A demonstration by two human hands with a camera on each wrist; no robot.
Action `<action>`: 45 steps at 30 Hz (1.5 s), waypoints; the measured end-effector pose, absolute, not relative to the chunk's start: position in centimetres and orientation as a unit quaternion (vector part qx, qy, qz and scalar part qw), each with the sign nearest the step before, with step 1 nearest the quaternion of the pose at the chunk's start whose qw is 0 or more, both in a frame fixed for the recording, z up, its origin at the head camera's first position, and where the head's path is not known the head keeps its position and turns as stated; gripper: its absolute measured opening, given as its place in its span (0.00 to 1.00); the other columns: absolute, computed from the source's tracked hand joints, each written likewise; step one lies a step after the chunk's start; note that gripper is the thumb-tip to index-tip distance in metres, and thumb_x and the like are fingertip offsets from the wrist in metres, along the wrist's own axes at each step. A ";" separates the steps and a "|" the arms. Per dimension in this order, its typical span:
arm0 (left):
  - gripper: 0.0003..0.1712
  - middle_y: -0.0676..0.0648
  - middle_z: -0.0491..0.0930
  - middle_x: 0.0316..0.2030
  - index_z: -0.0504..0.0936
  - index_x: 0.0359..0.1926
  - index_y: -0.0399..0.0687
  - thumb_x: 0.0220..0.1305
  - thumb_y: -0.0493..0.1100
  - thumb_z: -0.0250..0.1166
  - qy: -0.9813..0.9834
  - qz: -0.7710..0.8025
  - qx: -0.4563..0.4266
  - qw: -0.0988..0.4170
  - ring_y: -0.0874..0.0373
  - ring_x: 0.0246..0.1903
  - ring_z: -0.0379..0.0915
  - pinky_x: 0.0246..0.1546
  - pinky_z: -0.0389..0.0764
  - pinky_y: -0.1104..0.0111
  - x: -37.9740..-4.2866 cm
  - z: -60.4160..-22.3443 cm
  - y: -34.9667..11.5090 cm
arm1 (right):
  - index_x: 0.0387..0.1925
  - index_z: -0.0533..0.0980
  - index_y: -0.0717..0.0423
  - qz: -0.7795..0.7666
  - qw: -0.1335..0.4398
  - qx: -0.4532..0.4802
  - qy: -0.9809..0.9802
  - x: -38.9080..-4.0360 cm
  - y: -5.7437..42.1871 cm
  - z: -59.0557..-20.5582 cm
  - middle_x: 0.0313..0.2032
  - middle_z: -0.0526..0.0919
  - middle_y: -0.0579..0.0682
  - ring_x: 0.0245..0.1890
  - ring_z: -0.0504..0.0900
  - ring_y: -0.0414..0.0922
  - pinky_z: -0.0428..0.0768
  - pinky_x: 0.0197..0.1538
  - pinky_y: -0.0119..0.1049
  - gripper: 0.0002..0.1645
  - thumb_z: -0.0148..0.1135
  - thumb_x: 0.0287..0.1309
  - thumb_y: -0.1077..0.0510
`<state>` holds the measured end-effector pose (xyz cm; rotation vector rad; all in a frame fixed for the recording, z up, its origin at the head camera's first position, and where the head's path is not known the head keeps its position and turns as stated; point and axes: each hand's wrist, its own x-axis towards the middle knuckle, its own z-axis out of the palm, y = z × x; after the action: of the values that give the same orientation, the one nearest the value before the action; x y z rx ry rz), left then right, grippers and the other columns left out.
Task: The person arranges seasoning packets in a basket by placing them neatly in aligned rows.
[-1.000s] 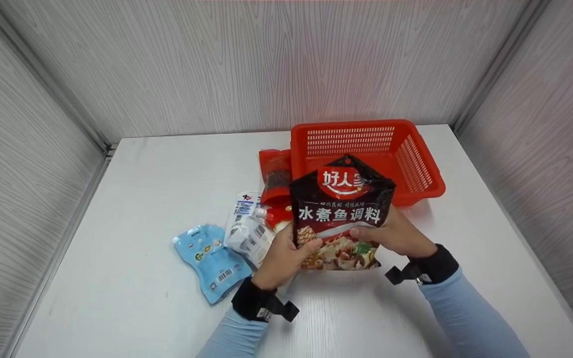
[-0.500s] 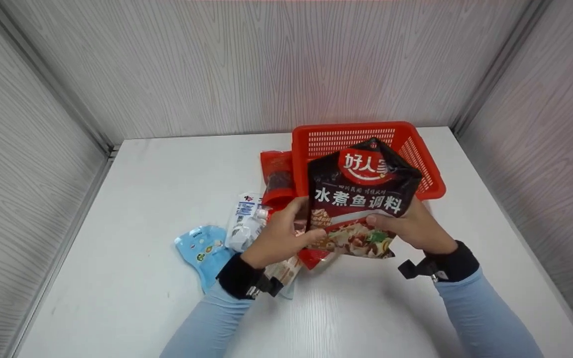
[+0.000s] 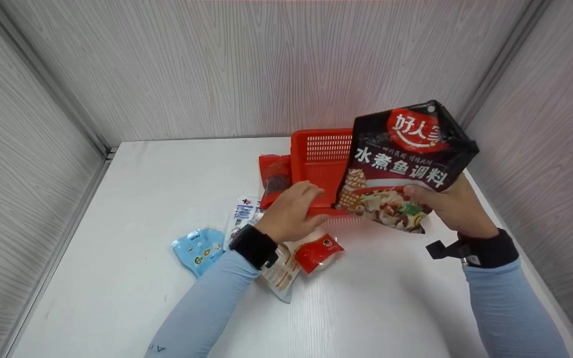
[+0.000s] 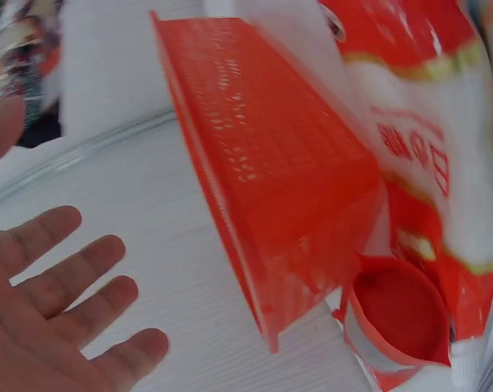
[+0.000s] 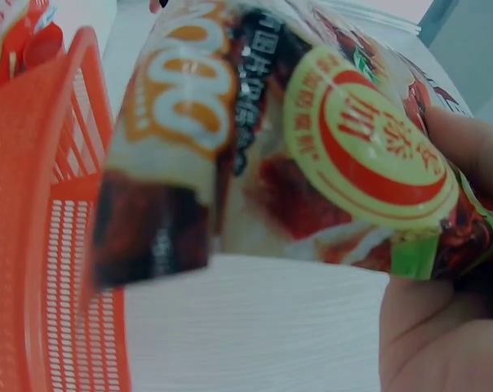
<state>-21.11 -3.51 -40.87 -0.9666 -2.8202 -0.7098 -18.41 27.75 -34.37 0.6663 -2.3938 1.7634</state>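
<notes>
My right hand [image 3: 455,204] grips a black seasoning packet [image 3: 401,169] by its right edge, thumb across the printed front. Raised and tilted, the packet overlaps the right part of the red plastic basket [image 3: 322,171] in the head view. In the right wrist view, the packet's back [image 5: 336,147] shows bright printing, with the basket's slotted wall [image 5: 18,220] at left. My left hand [image 3: 289,211] holds nothing; its fingers are extended and spread in the left wrist view. It hovers by the basket's front left corner, over several packets.
Left of the basket lies a red packet with dark contents [image 3: 274,174]. A light blue pouch [image 3: 199,248], a white packet [image 3: 242,219], a beige packet [image 3: 282,273] and a red-and-clear packet [image 3: 319,251] lie around the left forearm. Pale wood-grained panels [image 3: 207,69] enclose the white table.
The left hand has let go of the black seasoning packet. The right hand has carried it up and to the right, tilting it more. The red-and-clear packet has come into view.
</notes>
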 end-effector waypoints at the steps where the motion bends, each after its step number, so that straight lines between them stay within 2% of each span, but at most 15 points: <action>1: 0.36 0.55 0.66 0.55 0.66 0.60 0.54 0.55 0.65 0.56 -0.922 -0.217 -0.318 0.043 0.62 0.54 0.60 0.54 0.67 0.67 -21.6 -41.0 -3.2 | 0.63 0.60 0.50 0.581 0.052 0.217 -0.783 -18.6 28.0 -34.1 0.53 0.71 0.58 0.49 0.73 0.54 0.77 0.45 0.39 0.38 0.61 0.52 0.69; 6: 0.32 0.53 0.69 0.52 0.68 0.60 0.52 0.57 0.59 0.60 -0.935 -0.159 -0.316 0.040 0.59 0.53 0.63 0.56 0.65 0.66 -23.6 -41.9 -1.7 | 0.62 0.60 0.53 0.629 0.068 0.204 -0.747 -19.7 28.4 -33.1 0.53 0.69 0.61 0.50 0.72 0.56 0.77 0.45 0.39 0.38 0.61 0.51 0.71; 11: 0.34 0.52 0.71 0.53 0.68 0.61 0.52 0.56 0.61 0.60 -0.943 -0.138 -0.301 0.019 0.57 0.51 0.64 0.56 0.65 0.64 -25.0 -43.0 -0.3 | 0.62 0.60 0.54 0.662 0.091 0.190 -0.719 -20.7 28.0 -31.9 0.54 0.67 0.62 0.52 0.69 0.57 0.76 0.47 0.40 0.37 0.60 0.51 0.72; 17: 0.36 0.56 0.73 0.50 0.69 0.58 0.60 0.50 0.70 0.57 -0.950 -0.129 -0.285 -0.023 0.58 0.46 0.67 0.55 0.67 0.60 -25.8 -44.1 1.0 | 0.59 0.65 0.53 0.643 0.141 0.131 -0.741 -21.8 26.8 -31.0 0.52 0.73 0.58 0.49 0.73 0.55 0.77 0.45 0.37 0.31 0.64 0.53 0.63; 22: 0.35 0.59 0.77 0.34 0.74 0.49 0.63 0.46 0.77 0.49 -0.953 -0.150 -0.260 -0.039 0.61 0.31 0.70 0.42 0.75 0.65 -26.3 -44.8 2.0 | 0.57 0.67 0.56 0.677 0.171 0.113 -0.707 -23.4 26.1 -31.5 0.52 0.74 0.58 0.50 0.74 0.54 0.76 0.48 0.38 0.31 0.66 0.50 0.64; 24: 0.35 0.59 0.76 0.27 0.76 0.42 0.63 0.46 0.79 0.45 -0.955 -0.145 -0.256 -0.042 0.61 0.26 0.70 0.36 0.75 0.67 -26.4 -44.9 2.4 | 0.57 0.68 0.57 0.686 0.176 0.106 -0.698 -23.9 26.0 -31.8 0.51 0.75 0.59 0.50 0.74 0.54 0.75 0.48 0.39 0.31 0.66 0.49 0.65; 28: 0.39 0.57 0.75 0.18 0.78 0.28 0.61 0.43 0.82 0.34 -0.962 -0.099 -0.251 -0.044 0.59 0.21 0.70 0.30 0.74 0.69 -26.4 -44.9 2.7 | 0.57 0.67 0.56 0.689 0.166 0.096 -0.699 -24.5 26.0 -32.2 0.52 0.74 0.58 0.51 0.73 0.53 0.74 0.50 0.39 0.32 0.66 0.50 0.64; 30: 0.43 0.57 0.74 0.17 0.78 0.25 0.61 0.40 0.83 0.29 -0.964 -0.078 -0.251 -0.045 0.58 0.21 0.70 0.30 0.73 0.68 -26.3 -44.7 2.8 | 0.58 0.65 0.54 0.683 0.155 0.088 -0.708 -24.5 26.0 -32.4 0.53 0.73 0.57 0.52 0.72 0.52 0.73 0.51 0.41 0.33 0.66 0.50 0.63; 35: 0.49 0.55 0.75 0.18 0.81 0.29 0.59 0.38 0.83 0.24 -0.967 -0.036 -0.250 -0.030 0.57 0.21 0.70 0.33 0.76 0.66 -25.5 -44.0 2.7 | 0.58 0.64 0.55 0.683 0.152 0.075 -0.711 -24.5 25.7 -32.5 0.52 0.73 0.57 0.51 0.73 0.52 0.74 0.50 0.40 0.34 0.67 0.49 0.61; 41: 0.46 0.54 0.74 0.17 0.82 0.29 0.56 0.46 0.82 0.31 -0.971 -0.008 -0.239 -0.020 0.56 0.21 0.70 0.34 0.77 0.64 -24.6 -43.5 2.8 | 0.58 0.64 0.56 0.684 0.150 0.065 -0.711 -24.3 25.7 -32.3 0.51 0.73 0.58 0.49 0.74 0.52 0.76 0.47 0.38 0.34 0.67 0.49 0.61; 45: 0.46 0.55 0.74 0.18 0.81 0.28 0.57 0.44 0.83 0.29 -0.972 -0.002 -0.235 -0.023 0.57 0.21 0.70 0.36 0.77 0.64 -23.9 -42.9 2.9 | 0.58 0.64 0.55 0.671 0.149 0.058 -0.724 -24.2 26.1 -32.0 0.51 0.73 0.57 0.49 0.74 0.51 0.75 0.48 0.38 0.33 0.67 0.51 0.59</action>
<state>-23.91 2.89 -42.92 -0.7502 -3.0986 -0.0072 -24.16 26.07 -32.00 0.1662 -2.0814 1.9295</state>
